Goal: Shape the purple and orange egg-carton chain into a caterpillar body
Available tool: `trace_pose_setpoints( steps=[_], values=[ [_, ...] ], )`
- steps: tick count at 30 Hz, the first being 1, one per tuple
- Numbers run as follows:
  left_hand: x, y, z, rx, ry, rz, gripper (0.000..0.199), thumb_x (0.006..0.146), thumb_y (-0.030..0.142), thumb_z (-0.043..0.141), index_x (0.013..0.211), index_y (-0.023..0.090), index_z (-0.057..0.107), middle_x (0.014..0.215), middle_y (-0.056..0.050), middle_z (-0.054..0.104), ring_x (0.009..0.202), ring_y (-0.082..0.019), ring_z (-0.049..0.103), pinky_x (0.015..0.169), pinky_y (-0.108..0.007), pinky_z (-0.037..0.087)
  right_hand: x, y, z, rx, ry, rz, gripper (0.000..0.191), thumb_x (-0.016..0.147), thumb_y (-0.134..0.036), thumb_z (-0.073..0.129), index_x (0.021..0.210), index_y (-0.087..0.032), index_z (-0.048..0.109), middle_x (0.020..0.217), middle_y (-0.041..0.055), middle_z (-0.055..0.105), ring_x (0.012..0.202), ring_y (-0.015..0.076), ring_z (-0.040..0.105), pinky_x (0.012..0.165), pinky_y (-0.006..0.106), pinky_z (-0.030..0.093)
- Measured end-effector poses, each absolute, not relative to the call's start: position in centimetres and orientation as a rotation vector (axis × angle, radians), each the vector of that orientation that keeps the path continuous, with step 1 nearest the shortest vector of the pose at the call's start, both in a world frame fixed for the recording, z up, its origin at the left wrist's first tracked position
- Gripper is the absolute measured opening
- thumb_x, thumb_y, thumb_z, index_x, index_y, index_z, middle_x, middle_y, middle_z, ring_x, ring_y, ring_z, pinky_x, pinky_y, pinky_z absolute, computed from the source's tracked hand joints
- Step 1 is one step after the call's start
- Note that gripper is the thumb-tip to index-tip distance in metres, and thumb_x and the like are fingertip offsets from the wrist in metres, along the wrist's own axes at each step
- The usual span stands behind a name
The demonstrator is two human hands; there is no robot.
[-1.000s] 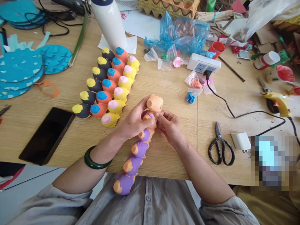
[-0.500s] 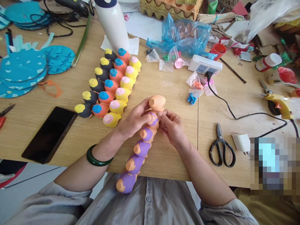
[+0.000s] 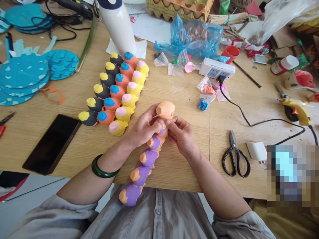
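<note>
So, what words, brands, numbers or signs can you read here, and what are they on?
No text is readable.
Red-and-white jar with a white lid: label too small and blurred.
Grey-white paper sheet behind the white bottle with a dark-blue top: any print too blurred.

Bumpy strip (image 3: 150, 157), purple and orange, aslant.

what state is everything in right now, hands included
purple-and-orange bumpy strip, held in both hands, top bump showing only orange
left hand, closed around the strip's upper part
right hand, pinching the strip just below its top bump
black rectangular phone, lying, screen dark
white plastic power strip, one black plug in
black-handled metal scissors, blades closed
white bottle with dark-blue top, upright
yellow glue gun, lying down
</note>
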State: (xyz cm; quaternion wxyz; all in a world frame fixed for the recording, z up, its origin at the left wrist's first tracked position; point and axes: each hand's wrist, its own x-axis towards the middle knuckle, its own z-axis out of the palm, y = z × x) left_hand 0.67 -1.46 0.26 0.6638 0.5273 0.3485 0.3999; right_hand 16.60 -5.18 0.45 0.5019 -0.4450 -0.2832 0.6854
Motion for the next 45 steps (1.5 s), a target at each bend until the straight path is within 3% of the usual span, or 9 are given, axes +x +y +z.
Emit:
trace_pose_setpoints(
  steps=[6,11,19,23,26,32,45],
  values=[
    [0.6,-1.5,0.7,0.937,0.815,0.826,0.038,0.078,0.032,0.083,0.114,0.031,0.07,0.094,0.001,0.067,0.078,-0.018,0.054,0.068,-0.034,0.042,16.7,-5.2,0.7,-1.043,-0.61,1.71,0.049,0.071,-0.054,0.096,0.073,-0.022,0.06,0.054,-0.0129,0.039,0.045,0.0042,0.025,0.038,0.02,0.026],
    [0.6,-1.2,0.8,0.858,0.798,0.803,0.04,0.077,0.025,0.081,0.115,0.03,0.068,0.1,0.002,0.069,0.083,-0.018,0.058,0.071,-0.035,0.046,16.8,-5.2,0.5,-1.063,-0.554,1.762,0.049,0.07,-0.052,0.097,0.073,-0.022,0.059,0.051,-0.0141,0.033,0.045,0.004,0.022,0.039,0.019,0.024],
    [0.2,-0.7,1.1,0.752,0.734,0.735,0.036,0.074,0.023,0.081,0.108,0.032,0.074,0.093,0.0,0.07,0.079,-0.021,0.061,0.073,-0.039,0.049,16.9,-5.1,0.6,-1.054,-0.548,1.788,0.05,0.069,-0.05,0.099,0.072,-0.022,0.057,0.052,-0.0142,0.032,0.046,0.0035,0.018,0.039,0.017,0.023],
    [0.2,-0.5,1.2,0.717,0.688,0.701,0.017,0.079,0.038,0.081,0.093,0.03,0.075,0.088,-0.004,0.072,0.084,-0.027,0.065,0.08,-0.045,0.053,17.3,-4.9,0.7,-1.053,-0.563,1.794,0.05,0.07,-0.051,0.098,0.075,-0.023,0.057,0.052,-0.0152,0.028,0.045,0.0039,0.014,0.037,0.018,0.022],
    [0.1,-0.4,1.3,0.73,0.673,0.697,0.019,0.083,0.046,0.083,0.089,0.029,0.077,0.087,-0.004,0.074,0.086,-0.028,0.067,0.084,-0.046,0.056,17.6,-4.7,0.8,-1.045,-0.587,1.797,0.05,0.071,-0.051,0.098,0.075,-0.023,0.056,0.053,-0.0155,0.026,0.045,0.0037,0.012,0.037,0.018,0.021],
    [-0.1,-0.4,1.1,0.761,0.674,0.655,0.016,0.079,0.036,0.09,0.09,0.028,0.081,0.082,-0.003,0.074,0.081,-0.024,0.066,0.079,-0.04,0.056,17.8,-4.6,0.9,-1.039,-0.619,1.799,0.049,0.069,-0.05,0.099,0.077,-0.022,0.06,0.052,-0.0153,0.03,0.045,0.0034,0.014,0.037,0.017,0.022],
    [-0.7,0.4,-0.2,0.651,0.518,0.648,0.02,0.079,0.018,0.092,0.095,0.028,0.086,0.101,-0.002,0.082,0.09,-0.02,0.073,0.085,-0.034,0.059,18.2,-4.2,-0.1,-1.066,-0.595,1.805,0.046,0.067,-0.046,0.098,0.075,-0.022,0.061,0.053,-0.0149,0.027,0.047,0.0037,0.009,0.036,0.016,0.017]
  ],
)
